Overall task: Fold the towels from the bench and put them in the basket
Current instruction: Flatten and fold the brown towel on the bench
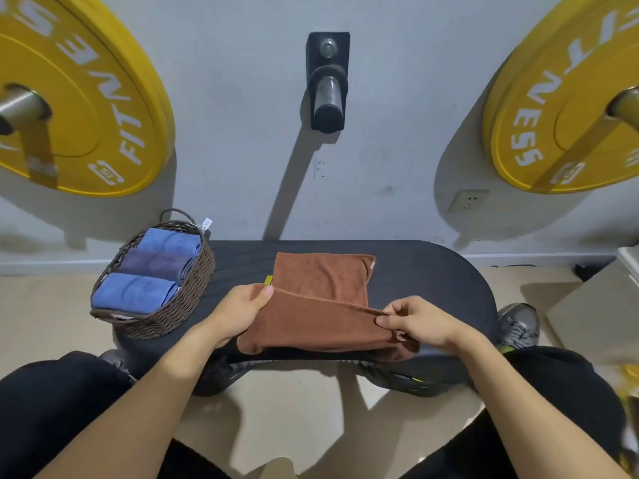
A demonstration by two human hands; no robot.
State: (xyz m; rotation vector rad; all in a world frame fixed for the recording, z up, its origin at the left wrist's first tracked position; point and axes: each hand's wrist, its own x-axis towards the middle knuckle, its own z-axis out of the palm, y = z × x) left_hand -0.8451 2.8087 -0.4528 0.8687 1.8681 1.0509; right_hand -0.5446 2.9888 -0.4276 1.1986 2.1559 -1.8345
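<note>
Two yellow weight plates hang on pegs on the grey wall, the left plate [69,98] and the right plate [567,108] both lettered "FITNESS" in white. Between them a bare black peg [328,95] juts from its wall mount. A wall socket [467,200] sits low beneath the right plate. A grey sneaker [518,326] rests on the beige floor, with a pale board [598,305] beside it.

brown towel [321,305] half-folded on the black bench [432,278], three folded blue towels [152,267] in the wicker basket [183,302]
</note>
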